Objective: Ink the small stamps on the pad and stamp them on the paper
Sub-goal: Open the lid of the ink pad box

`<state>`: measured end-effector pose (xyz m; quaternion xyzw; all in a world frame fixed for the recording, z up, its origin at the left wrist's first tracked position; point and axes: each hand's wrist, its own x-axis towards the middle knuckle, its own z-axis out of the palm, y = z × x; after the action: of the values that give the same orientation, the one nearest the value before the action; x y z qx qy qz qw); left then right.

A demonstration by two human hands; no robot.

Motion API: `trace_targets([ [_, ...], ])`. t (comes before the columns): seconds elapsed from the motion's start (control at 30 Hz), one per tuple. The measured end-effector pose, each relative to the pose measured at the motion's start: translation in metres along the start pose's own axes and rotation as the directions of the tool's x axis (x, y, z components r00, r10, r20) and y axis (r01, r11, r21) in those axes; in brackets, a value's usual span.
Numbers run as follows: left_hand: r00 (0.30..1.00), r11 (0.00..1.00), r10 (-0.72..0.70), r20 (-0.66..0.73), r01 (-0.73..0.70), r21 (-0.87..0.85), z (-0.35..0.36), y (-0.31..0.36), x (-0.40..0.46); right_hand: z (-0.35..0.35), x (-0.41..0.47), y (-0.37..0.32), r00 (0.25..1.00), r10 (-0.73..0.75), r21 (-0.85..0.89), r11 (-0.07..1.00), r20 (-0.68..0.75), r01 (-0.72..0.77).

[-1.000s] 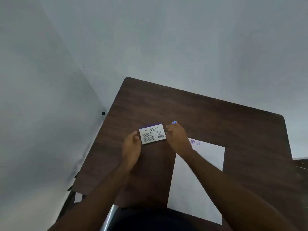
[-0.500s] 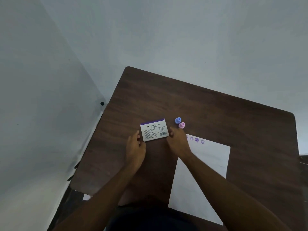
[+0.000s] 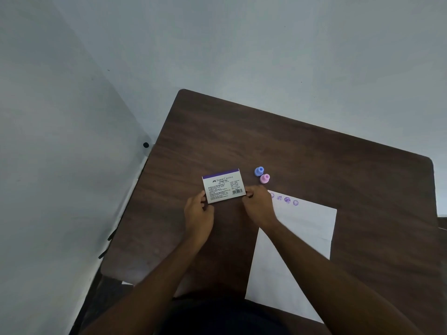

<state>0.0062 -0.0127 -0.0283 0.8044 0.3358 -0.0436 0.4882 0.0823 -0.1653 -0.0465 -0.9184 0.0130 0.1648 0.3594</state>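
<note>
My left hand (image 3: 198, 215) has its fingertips curled onto the near left corner of the flat rectangular stamp pad tin with the white printed label and purple band (image 3: 223, 185), and my right hand (image 3: 258, 203) pinches the near right corner the same way. I judge the lid is shut, so the step in hand is either opening or having just closed it. If opening, I should hold the base down with one hand and lift the lid edge with the other thumb, evenly, so the tin does not skid on the smooth top. Whether the tin lies flat or is slightly raised I cannot tell.

The tin looks rigid, with a matte paper label. Just beyond my right hand, toward the far edge, stand a small blue plastic stamp with a round knob (image 3: 259, 171) and a small pink plastic stamp of the same shape (image 3: 264, 178), touching or nearly so. The white sheet of paper (image 3: 303, 228) lies toward the near right of the dark wood-grain table (image 3: 326, 165), with a row of four round purple stamp marks (image 3: 287, 200) along its far edge.
</note>
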Motion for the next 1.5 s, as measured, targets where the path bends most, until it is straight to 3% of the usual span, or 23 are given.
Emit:
trace_targets([
  [0.5, 1.000, 1.000, 0.024, 0.007, -0.024, 0.012, -0.002, -0.004, 0.001, -0.007, -0.002, -0.008, 0.995, 0.045, -0.033, 0.999, 0.093, -0.042],
  [0.9, 0.999, 0.999, 0.043, -0.030, -0.043, -0.002, -0.021, 0.008, 0.008, -0.022, 0.006, -0.030, 0.998, -0.024, 0.016, 1.000, -0.061, 0.025],
  [1.13, 0.997, 0.996, 0.068, -0.047, -0.070, -0.055, -0.028, 0.017, 0.022, -0.028, 0.020, -0.049, 0.984, -0.087, -0.046, 0.996, -0.158, 0.081],
  [1.5, 0.992, 0.972, -0.039, 0.117, 0.065, -0.226, -0.029, 0.030, 0.060, -0.027, 0.048, -0.062, 0.989, -0.146, 0.118, 0.983, 0.029, 0.141],
])
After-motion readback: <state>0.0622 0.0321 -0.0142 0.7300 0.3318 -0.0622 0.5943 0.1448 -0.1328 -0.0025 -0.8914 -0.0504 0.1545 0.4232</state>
